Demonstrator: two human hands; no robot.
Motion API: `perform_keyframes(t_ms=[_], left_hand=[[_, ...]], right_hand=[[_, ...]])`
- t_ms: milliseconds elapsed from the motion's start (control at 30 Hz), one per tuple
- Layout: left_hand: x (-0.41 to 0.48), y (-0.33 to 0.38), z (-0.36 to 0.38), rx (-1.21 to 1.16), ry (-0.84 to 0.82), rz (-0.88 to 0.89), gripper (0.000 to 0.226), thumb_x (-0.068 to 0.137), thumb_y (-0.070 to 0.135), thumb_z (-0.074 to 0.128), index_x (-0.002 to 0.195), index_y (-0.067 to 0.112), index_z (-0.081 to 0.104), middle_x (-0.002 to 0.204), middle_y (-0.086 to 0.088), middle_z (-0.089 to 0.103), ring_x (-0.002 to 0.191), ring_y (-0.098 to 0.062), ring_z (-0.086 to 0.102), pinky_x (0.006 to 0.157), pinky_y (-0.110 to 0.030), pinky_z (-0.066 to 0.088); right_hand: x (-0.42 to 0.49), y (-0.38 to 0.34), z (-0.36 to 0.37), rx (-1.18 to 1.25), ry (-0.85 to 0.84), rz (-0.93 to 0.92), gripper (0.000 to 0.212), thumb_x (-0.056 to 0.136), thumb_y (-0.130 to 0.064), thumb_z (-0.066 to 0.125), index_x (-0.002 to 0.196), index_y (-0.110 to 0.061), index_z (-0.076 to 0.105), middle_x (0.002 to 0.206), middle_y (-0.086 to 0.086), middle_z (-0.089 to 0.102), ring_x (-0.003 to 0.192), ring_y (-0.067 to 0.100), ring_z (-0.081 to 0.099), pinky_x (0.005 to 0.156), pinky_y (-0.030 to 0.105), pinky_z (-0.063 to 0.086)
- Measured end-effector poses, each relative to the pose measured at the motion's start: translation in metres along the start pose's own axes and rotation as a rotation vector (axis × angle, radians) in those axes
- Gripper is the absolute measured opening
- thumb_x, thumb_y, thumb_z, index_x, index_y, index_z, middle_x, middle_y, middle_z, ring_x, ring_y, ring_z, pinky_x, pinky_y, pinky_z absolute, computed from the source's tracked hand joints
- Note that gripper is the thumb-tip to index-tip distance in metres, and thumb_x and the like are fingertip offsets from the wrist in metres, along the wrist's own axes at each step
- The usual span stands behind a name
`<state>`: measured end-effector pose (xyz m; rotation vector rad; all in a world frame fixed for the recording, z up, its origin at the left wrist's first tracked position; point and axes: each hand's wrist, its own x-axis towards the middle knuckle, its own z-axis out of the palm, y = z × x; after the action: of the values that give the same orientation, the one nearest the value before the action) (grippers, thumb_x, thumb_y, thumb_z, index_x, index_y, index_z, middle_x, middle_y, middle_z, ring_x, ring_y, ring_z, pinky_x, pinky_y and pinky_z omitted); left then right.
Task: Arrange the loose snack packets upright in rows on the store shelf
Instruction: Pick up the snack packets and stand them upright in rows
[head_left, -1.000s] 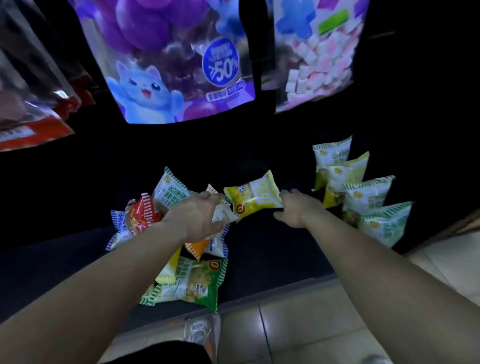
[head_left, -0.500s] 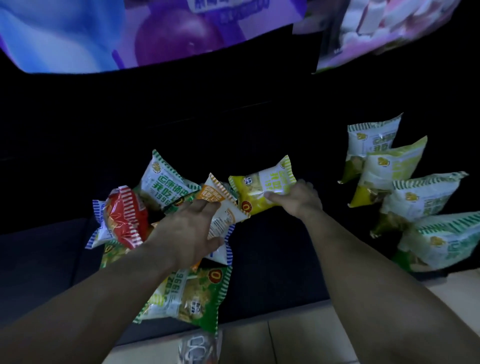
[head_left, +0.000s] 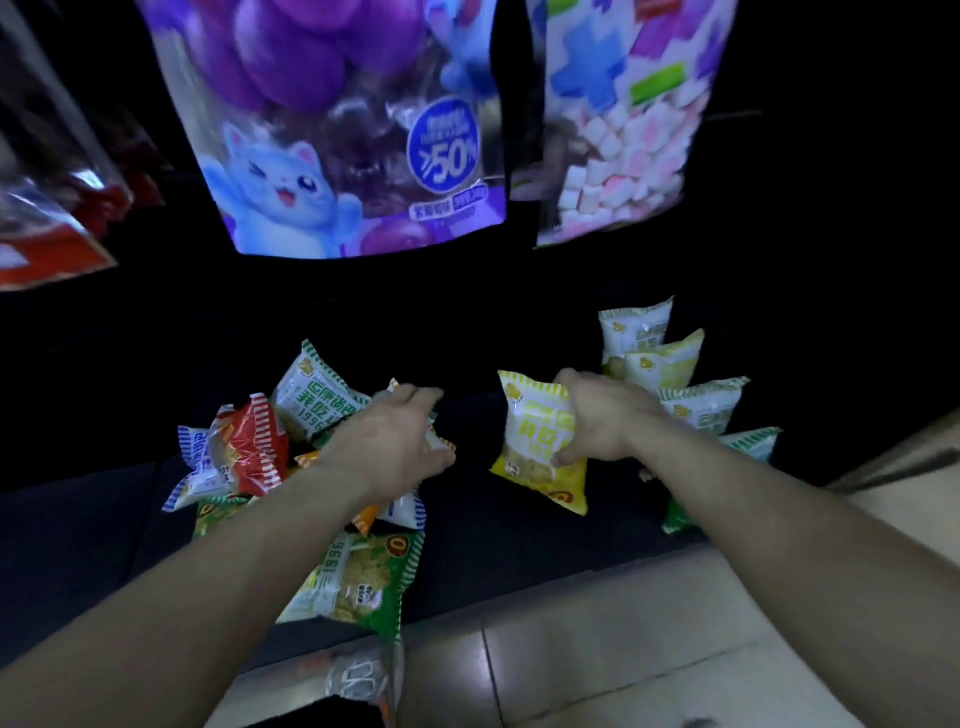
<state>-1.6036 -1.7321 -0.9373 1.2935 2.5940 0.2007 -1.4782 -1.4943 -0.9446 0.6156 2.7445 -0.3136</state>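
Note:
My right hand (head_left: 602, 421) grips a yellow snack packet (head_left: 540, 447) by its right edge and holds it upright over the dark shelf (head_left: 493, 530). Just right of it stands a row of pale green packets (head_left: 670, 364), upright and overlapping. My left hand (head_left: 395, 441) rests on a loose pile of packets at the left, its fingers over an orange and white packet (head_left: 431, 441); whether it grips that packet is unclear. The pile holds a red packet (head_left: 254, 447), a green and white packet (head_left: 317, 395) and a large green packet (head_left: 358, 577) at the shelf's front edge.
Large hanging bags fill the top: a purple bag with a blue cat (head_left: 332, 156) and a bag of pink and white cubes (head_left: 623, 130). Red packaging (head_left: 47, 218) hangs at the far left. Pale floor tiles (head_left: 597, 649) lie below the shelf edge.
My right hand has carried the yellow packet from the pile to the right and turned it upright beside the standing row. My left hand stays on the pile. The camera has tilted.

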Motion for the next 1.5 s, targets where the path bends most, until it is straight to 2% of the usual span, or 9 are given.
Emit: perform_keyframes(t_ms=[100, 233, 367, 467, 667, 767, 1033, 1300, 1500], left_hand=[[-0.002, 0.030, -0.015, -0.078, 0.030, 0.055, 0.092, 0.083, 0.055, 0.069, 0.154, 0.026, 0.020, 0.155, 0.000, 0.030, 0.142, -0.024, 0.029, 0.111, -0.038, 0.035], [-0.008, 0.084, -0.023, -0.149, -0.027, 0.206, 0.097, 0.070, 0.051, 0.082, 0.150, 0.029, 0.030, 0.149, 0.006, 0.040, 0.137, -0.016, 0.037, 0.107, -0.033, 0.037], [-0.014, 0.118, -0.020, -0.209, -0.069, 0.233, 0.074, 0.063, 0.045, 0.088, 0.123, 0.034, 0.045, 0.099, 0.014, 0.055, 0.086, -0.004, 0.055, 0.062, -0.019, 0.039], [-0.015, 0.133, -0.021, -0.216, -0.048, 0.209, 0.068, 0.059, 0.044, 0.090, 0.106, 0.035, 0.043, 0.085, 0.013, 0.052, 0.070, -0.001, 0.051, 0.050, -0.018, 0.032], [-0.003, 0.148, -0.003, -0.290, -0.029, 0.076, 0.064, 0.062, 0.040, 0.091, 0.105, 0.030, 0.044, 0.085, 0.005, 0.059, 0.067, -0.009, 0.059, 0.049, -0.024, 0.039], [0.014, 0.138, 0.012, -0.284, 0.024, -0.007, 0.063, 0.065, 0.039, 0.089, 0.108, 0.029, 0.043, 0.080, 0.005, 0.058, 0.063, -0.009, 0.059, 0.046, -0.023, 0.036], [0.099, 0.108, 0.045, -0.366, 0.110, -0.200, 0.065, 0.062, 0.035, 0.092, 0.107, 0.026, 0.045, 0.095, 0.001, 0.060, 0.076, -0.012, 0.057, 0.050, -0.026, 0.039], [0.200, 0.096, 0.078, -0.503, 0.167, -0.252, 0.061, 0.069, 0.030, 0.089, 0.111, 0.019, 0.046, 0.094, 0.003, 0.055, 0.066, -0.001, 0.046, 0.047, -0.021, 0.032], [0.242, 0.092, 0.100, -0.523, 0.182, -0.252, 0.064, 0.065, 0.028, 0.091, 0.114, 0.023, 0.051, 0.108, -0.001, 0.061, 0.091, -0.019, 0.061, 0.070, -0.034, 0.052]], right_hand=[[-0.061, 0.003, -0.033, -0.140, -0.019, -0.056, 0.096, 0.057, -0.064, 0.084, 0.132, -0.028, 0.038, 0.100, -0.009, 0.049, 0.091, 0.017, 0.050, 0.068, 0.035, 0.044], [-0.119, 0.004, -0.031, -0.167, 0.020, -0.090, 0.097, 0.056, -0.065, 0.083, 0.136, -0.034, 0.037, 0.122, -0.010, 0.056, 0.108, 0.020, 0.057, 0.077, 0.035, 0.045], [-0.143, 0.009, -0.030, -0.052, 0.127, -0.078, 0.094, 0.053, -0.063, 0.085, 0.131, -0.035, 0.042, 0.116, -0.011, 0.058, 0.105, 0.019, 0.059, 0.077, 0.035, 0.045], [-0.152, 0.019, -0.025, -0.027, 0.174, -0.095, 0.092, 0.053, -0.062, 0.085, 0.130, -0.035, 0.042, 0.121, -0.014, 0.056, 0.106, 0.016, 0.058, 0.080, 0.036, 0.046], [-0.145, 0.057, -0.006, 0.019, 0.192, 0.013, 0.114, 0.062, -0.068, 0.079, 0.152, -0.027, 0.023, 0.148, -0.004, 0.037, 0.136, 0.023, 0.039, 0.103, 0.043, 0.043], [-0.137, 0.083, 0.007, 0.033, 0.147, 0.111, 0.102, 0.079, -0.063, 0.069, 0.156, -0.024, 0.015, 0.152, 0.002, 0.034, 0.138, 0.028, 0.037, 0.103, 0.043, 0.043], [-0.094, 0.130, 0.021, 0.018, -0.001, 0.152, 0.074, 0.087, -0.059, 0.059, 0.147, -0.023, 0.035, 0.142, 0.003, 0.044, 0.130, 0.027, 0.046, 0.097, 0.044, 0.047], [-0.031, 0.140, 0.020, 0.061, 0.147, 0.136, 0.053, 0.092, -0.053, 0.054, 0.135, -0.023, 0.046, 0.129, 0.001, 0.050, 0.121, 0.025, 0.049, 0.094, 0.044, 0.048], [-0.021, 0.130, 0.047, -0.015, 0.162, 0.165, 0.055, 0.093, -0.055, 0.048, 0.139, -0.026, 0.042, 0.137, 0.002, 0.047, 0.129, 0.027, 0.044, 0.103, 0.044, 0.034]])
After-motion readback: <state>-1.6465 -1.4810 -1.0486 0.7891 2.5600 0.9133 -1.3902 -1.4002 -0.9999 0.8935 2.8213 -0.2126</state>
